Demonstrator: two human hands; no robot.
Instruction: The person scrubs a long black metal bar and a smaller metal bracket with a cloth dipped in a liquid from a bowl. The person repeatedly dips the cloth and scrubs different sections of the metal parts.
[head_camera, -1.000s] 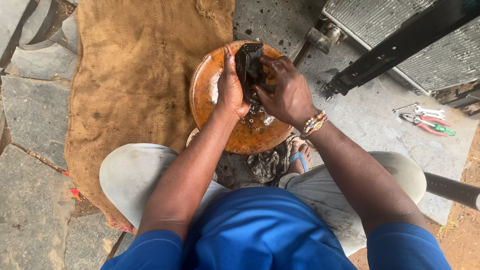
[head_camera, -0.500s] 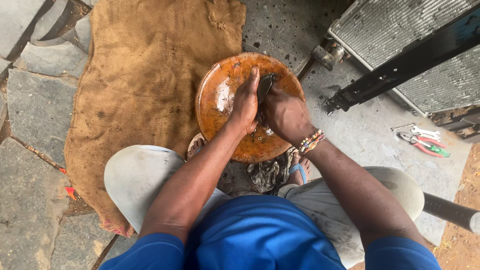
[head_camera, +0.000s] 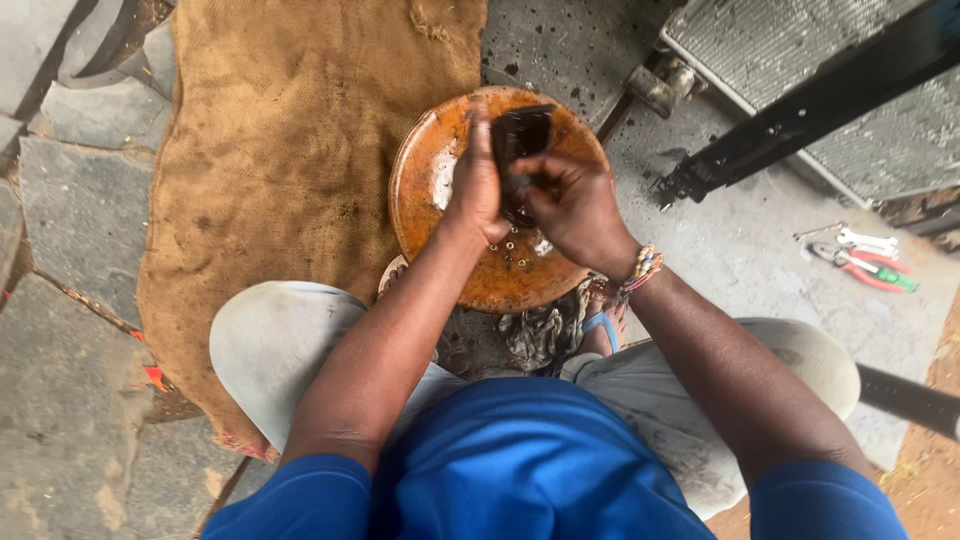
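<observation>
Fingers of the right hand (head_camera: 572, 205) curl tight around a dark, blocky part (head_camera: 520, 150), clamped on its lower half just above the middle of the frame. The left hand (head_camera: 478, 190) presses flat against the part's left side, fingers together and pointing up the frame, so the piece sits squeezed between both hands. A beaded bracelet (head_camera: 640, 268) rings the right wrist.

Directly under the hands sits a round, rusty orange basin (head_camera: 425, 200) with a wet sheen and pale patches on its inner wall; the hands cover much of its middle. At the basin's lower edge lies a crumpled dirty rag (head_camera: 540, 335), beside a blue sandal strap (head_camera: 600, 325).

Left of the basin spreads a coarse brown burlap sack (head_camera: 290, 150), frayed at its edges, over uneven grey stone slabs (head_camera: 70, 200). In the upper right a finned metal radiator (head_camera: 800, 50) lies under a black bar (head_camera: 800, 115). Red and green-handled pliers (head_camera: 865, 265) rest on stained concrete floor (head_camera: 730, 240) at the right. The person squats in pale trousers and a blue shirt.
</observation>
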